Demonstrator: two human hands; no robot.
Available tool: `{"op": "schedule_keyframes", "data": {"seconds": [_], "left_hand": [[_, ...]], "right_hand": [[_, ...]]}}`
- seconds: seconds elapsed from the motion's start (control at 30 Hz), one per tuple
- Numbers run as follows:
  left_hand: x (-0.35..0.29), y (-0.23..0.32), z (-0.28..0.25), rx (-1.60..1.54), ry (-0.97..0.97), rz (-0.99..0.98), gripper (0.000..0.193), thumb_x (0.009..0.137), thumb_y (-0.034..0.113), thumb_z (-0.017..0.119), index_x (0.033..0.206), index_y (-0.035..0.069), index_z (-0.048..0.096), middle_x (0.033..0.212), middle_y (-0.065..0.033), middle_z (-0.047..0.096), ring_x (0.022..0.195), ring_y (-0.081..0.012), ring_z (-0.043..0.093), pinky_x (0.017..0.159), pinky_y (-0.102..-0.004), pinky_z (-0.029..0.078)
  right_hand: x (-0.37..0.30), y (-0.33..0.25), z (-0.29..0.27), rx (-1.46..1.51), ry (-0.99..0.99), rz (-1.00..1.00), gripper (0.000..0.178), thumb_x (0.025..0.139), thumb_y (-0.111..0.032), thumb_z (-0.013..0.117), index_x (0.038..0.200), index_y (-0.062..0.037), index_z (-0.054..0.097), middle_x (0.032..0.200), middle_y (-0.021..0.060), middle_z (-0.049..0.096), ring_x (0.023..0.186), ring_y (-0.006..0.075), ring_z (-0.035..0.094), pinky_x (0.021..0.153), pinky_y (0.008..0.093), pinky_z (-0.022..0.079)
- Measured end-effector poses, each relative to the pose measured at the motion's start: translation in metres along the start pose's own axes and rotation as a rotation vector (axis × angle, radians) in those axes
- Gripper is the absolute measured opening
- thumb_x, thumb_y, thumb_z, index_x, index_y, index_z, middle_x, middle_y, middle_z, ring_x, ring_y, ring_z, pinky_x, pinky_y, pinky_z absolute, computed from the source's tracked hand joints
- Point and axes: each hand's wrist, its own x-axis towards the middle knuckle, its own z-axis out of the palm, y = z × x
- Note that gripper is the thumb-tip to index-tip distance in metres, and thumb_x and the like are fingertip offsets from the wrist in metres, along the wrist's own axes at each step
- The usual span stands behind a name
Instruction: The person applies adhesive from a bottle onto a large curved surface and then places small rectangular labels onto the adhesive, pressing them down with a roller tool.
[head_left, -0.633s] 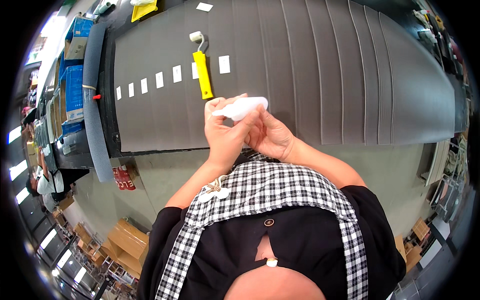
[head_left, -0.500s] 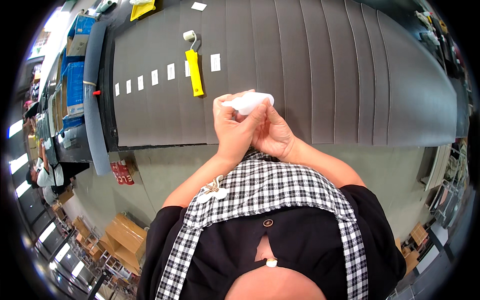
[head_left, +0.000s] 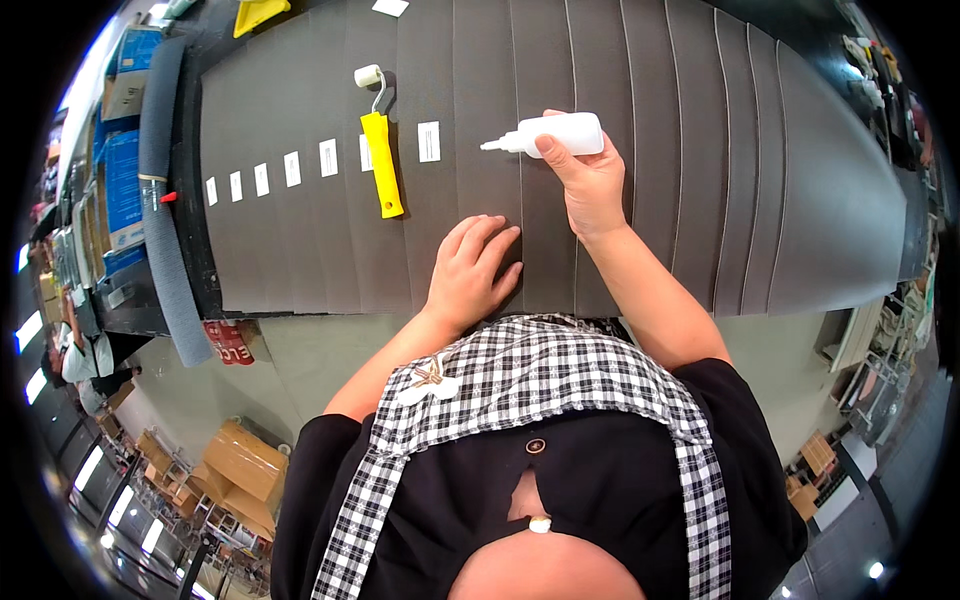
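Note:
My right hand [head_left: 592, 185] is closed round a white squeeze bottle [head_left: 565, 133]. The bottle lies tilted nearly level above the dark grey overlapping sheets [head_left: 660, 180], its narrow nozzle pointing left. My left hand [head_left: 470, 265] rests on the sheets near the front edge, fingers apart and holding nothing. Left of the bottle, a small white label [head_left: 428, 142] sits on a sheet. Beyond it lies a small roller [head_left: 381, 165] with a yellow handle and a white head, partly covering another label.
More white labels [head_left: 292, 168] run in a row to the left. A rolled grey mat [head_left: 158, 200] lies along the table's left end, near blue boxes [head_left: 122, 180]. A yellow tray [head_left: 260, 14] is at the far left. Cardboard boxes [head_left: 245, 465] stand on the floor.
My hands have parted. The right hand has carried the bottle up and to the right, its nozzle now fully showing. My left hand has let go and come down onto the sheets.

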Motion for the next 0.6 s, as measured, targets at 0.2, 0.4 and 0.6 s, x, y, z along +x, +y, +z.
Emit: {"op": "schedule_keyframes", "data": {"seconds": [0.2,0.4,0.6], "left_hand": [[-0.001,0.019,0.001,-0.054,0.008,0.005,0.05,0.074,0.019,0.08,0.122,0.011,0.067,0.128,-0.0082,0.06,0.121,-0.0305,0.055,0.102,-0.0429,0.047],[0.001,0.022,-0.003,-0.038,0.012,0.049,0.048,0.072,0.021,0.079,0.117,0.008,0.069,0.122,-0.0086,0.062,0.113,-0.0279,0.06,0.095,-0.0395,0.053],[-0.001,0.023,-0.005,-0.039,0.025,0.064,0.046,0.072,0.02,0.078,0.116,0.009,0.071,0.121,-0.0081,0.062,0.112,-0.0264,0.06,0.094,-0.0383,0.054]], "right_hand": [[0.001,-0.007,-0.002,-0.403,-0.016,-0.253,0.031,0.082,-0.014,0.088,0.106,-0.0015,0.072,0.1,0.0055,0.074,0.088,0.0142,0.069,0.076,0.0281,0.057],[0.004,-0.021,0.003,-0.765,-0.123,-0.627,0.034,0.078,-0.01,0.089,0.106,-0.0002,0.073,0.103,0.0115,0.074,0.09,0.0195,0.07,0.077,0.0296,0.057],[0.006,-0.023,0.005,-0.859,-0.185,-0.715,0.037,0.077,-0.01,0.09,0.107,0.0002,0.072,0.104,0.0119,0.075,0.093,0.0225,0.071,0.078,0.0318,0.058]]}}
